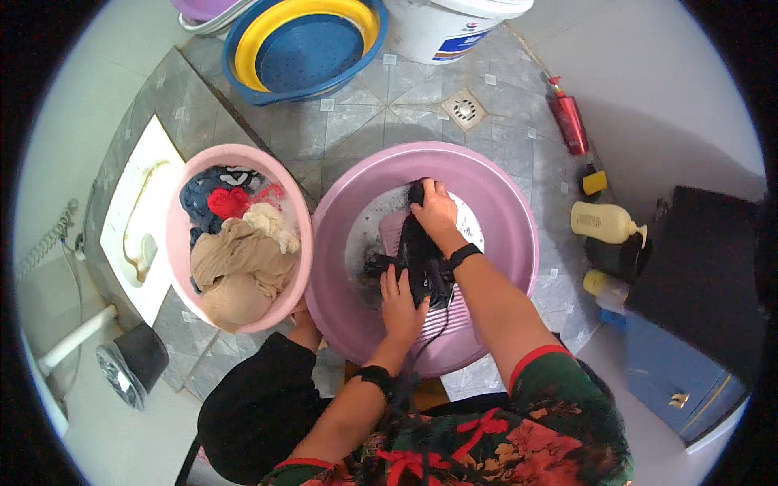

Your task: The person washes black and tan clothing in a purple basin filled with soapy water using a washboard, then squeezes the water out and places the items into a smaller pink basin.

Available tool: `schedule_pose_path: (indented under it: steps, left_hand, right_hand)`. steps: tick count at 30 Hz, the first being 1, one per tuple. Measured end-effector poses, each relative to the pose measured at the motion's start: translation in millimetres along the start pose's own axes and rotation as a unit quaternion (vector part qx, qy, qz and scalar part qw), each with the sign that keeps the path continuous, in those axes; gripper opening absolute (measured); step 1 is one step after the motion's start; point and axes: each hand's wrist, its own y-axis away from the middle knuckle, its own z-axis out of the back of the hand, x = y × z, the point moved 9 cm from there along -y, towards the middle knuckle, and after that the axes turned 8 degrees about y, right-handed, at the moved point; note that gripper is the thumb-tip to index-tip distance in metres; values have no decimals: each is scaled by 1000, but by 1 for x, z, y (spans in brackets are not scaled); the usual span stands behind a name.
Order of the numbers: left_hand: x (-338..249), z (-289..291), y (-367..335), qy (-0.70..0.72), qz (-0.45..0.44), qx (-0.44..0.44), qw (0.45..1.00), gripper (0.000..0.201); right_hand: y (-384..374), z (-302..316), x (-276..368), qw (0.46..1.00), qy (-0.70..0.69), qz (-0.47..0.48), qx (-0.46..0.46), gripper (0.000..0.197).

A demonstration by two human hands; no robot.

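A wet black garment point(419, 247) lies over a pink ridged washboard point(460, 317) inside a large pink-purple basin point(506, 190) holding sudsy water. My right hand point(438, 212) grips a bunched end of the garment towards the far side, fingers curled round it. Nearer to me, my left hand point(399, 306) rests on the black cloth with fingers and thumb spread. A thin dark cord point(442, 330) runs from the cloth over the washboard's ridges. The washboard's middle is hidden under the garment.
Left of the basin stands a pink tub point(301, 279) of beige, dark blue and red clothes, by a white squat toilet point(121, 219). Blue-yellow basins point(243, 81), a white bucket point(421, 36) and floor drain point(464, 109) lie beyond. Bottles, including a cream pump bottle point(604, 223), line the right wall.
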Motion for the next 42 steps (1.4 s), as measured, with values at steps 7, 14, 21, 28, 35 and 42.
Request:
schedule_pose_path:
  steps: [7, 14, 21, 28, 35, 42]
  left_hand:
    - [-1, 62, -57, -20, 83, -32, 996, 59]
    - [-105, 54, -64, -95, -361, -39, 927, 35]
    - [-66, 13, -57, -190, -295, 79, 933, 42]
    - [-45, -28, -83, -185, -168, 104, 963, 77]
    - [-28, -61, -137, -239, -153, 129, 950, 79]
    - [-35, -47, -178, -120, -76, 127, 982, 59]
  right_hand:
    - [45, 36, -112, 879, -462, -87, -78, 52]
    - [130, 64, -164, 927, -341, -41, -151, 49]
    - [152, 6, -127, 985, -1, -87, 147, 46]
    - [96, -23, -115, 989, 63, -134, 24, 51]
    - [68, -59, -112, 967, 154, -140, 147, 45]
    - [65, -23, -129, 950, -202, -214, 103, 50]
